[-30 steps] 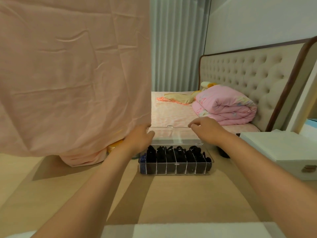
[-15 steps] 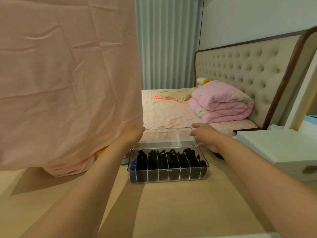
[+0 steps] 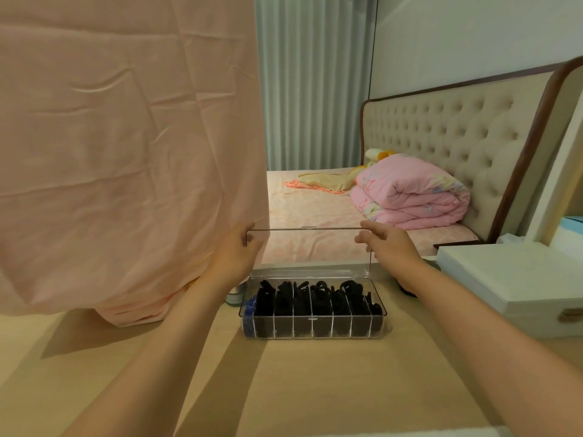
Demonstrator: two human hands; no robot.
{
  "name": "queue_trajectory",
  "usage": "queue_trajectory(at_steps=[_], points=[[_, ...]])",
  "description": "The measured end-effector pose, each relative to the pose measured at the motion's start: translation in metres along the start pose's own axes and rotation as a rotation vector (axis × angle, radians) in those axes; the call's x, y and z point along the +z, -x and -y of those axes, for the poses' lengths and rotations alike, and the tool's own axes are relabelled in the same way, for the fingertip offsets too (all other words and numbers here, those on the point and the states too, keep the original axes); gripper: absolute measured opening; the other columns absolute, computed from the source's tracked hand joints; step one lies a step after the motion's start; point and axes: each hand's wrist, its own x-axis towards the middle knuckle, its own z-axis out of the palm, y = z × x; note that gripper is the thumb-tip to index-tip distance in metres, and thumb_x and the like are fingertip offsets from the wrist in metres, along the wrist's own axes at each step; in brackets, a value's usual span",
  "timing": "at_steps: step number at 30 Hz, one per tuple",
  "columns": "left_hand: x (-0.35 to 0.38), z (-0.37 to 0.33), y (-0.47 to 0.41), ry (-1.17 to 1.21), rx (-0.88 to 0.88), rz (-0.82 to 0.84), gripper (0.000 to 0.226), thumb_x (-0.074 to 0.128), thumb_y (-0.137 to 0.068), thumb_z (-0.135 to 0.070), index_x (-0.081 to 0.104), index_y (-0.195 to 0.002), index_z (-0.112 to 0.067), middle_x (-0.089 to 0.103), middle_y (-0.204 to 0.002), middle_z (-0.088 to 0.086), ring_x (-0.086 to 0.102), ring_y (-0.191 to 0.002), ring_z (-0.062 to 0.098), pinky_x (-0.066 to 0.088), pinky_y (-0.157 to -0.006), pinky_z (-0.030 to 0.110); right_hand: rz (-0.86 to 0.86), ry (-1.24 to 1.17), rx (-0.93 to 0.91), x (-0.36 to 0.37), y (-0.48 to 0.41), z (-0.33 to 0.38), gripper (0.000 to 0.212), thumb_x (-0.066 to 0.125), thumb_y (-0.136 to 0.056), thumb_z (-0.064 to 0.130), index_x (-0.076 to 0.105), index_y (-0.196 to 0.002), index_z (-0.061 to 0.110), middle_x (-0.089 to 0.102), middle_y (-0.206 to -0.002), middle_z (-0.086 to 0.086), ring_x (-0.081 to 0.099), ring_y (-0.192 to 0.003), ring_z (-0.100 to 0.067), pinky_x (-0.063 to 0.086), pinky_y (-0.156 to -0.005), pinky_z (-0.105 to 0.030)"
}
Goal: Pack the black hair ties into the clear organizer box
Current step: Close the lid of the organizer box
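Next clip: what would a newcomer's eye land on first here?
A big pink sheet hangs across the left half. At table centre, the clear organizer box sits packed with black hair ties, its lid held upright by the left hand and right hand at its two ends.

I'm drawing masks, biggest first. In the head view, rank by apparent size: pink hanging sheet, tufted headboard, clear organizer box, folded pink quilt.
1. pink hanging sheet
2. tufted headboard
3. clear organizer box, lid raised
4. folded pink quilt
The box is nearer the camera, so 3 and 4 are unsure.
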Motion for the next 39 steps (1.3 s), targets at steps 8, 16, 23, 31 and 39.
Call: queue_trajectory(at_steps=[8,16,23,31,39], points=[[-0.024,0.025,0.061,-0.182,0.308,-0.057,0.028,0.061,-0.098,-0.023,0.067,-0.125,-0.028,0.063,-0.115,-0.012,0.060,-0.104,0.009,0.049,-0.087,0.022,0.148,0.356,-0.256,-0.030,0.059,-0.003,0.028,0.065,-0.099,0.028,0.069,-0.126,0.031,0.067,-0.116,0.017,0.060,-0.109,-0.001,0.040,-0.089,-0.012],[-0.014,0.047,0.119,-0.303,0.354,0.016,0.036,0.063,-0.096,-0.031,0.062,-0.132,-0.033,0.049,-0.133,-0.022,0.042,-0.123,-0.006,0.039,-0.105,0.023,0.221,0.628,-0.333,-0.019,0.119,-0.028,0.045,0.056,-0.102,0.016,0.055,-0.144,0.031,0.050,-0.136,0.014,0.049,-0.122,-0.004,0.044,-0.100,-0.020],[0.001,0.043,0.119,-0.518,0.427,0.106,0.061,0.051,-0.101,-0.044,0.027,-0.156,-0.036,0.022,-0.161,-0.020,0.013,-0.148,-0.002,0.011,-0.118,0.021,0.195,0.834,-0.416,-0.001,0.129,-0.025,0.064,0.050,-0.100,0.012,0.032,-0.158,0.031,0.029,-0.164,0.007,0.026,-0.150,-0.016,0.023,-0.125,-0.036],[0.014,0.045,0.111,-0.496,0.416,0.053,0.053,0.049,-0.105,-0.029,0.031,-0.155,-0.030,0.021,-0.162,-0.015,0.013,-0.151,0.005,0.008,-0.117,0.019,0.163,0.857,-0.416,0.007,0.121,-0.035,0.064,0.047,-0.103,0.014,0.024,-0.160,0.032,0.021,-0.168,0.009,0.011,-0.156,-0.011,0.005,-0.125,-0.034],[0.028,0.049,0.068,-0.429,0.364,0.083,0.048,0.057,-0.099,-0.012,0.052,-0.146,-0.023,0.046,-0.152,-0.006,0.041,-0.139,0.015,0.036,-0.117,0.034,0.180,0.938,-0.335,0.016,0.098,-0.039,0.076,0.052,-0.097,0.017,0.014,-0.161,0.030,0.008,-0.170,0.004,-0.001,-0.157,-0.017,-0.001,-0.127,-0.046]])
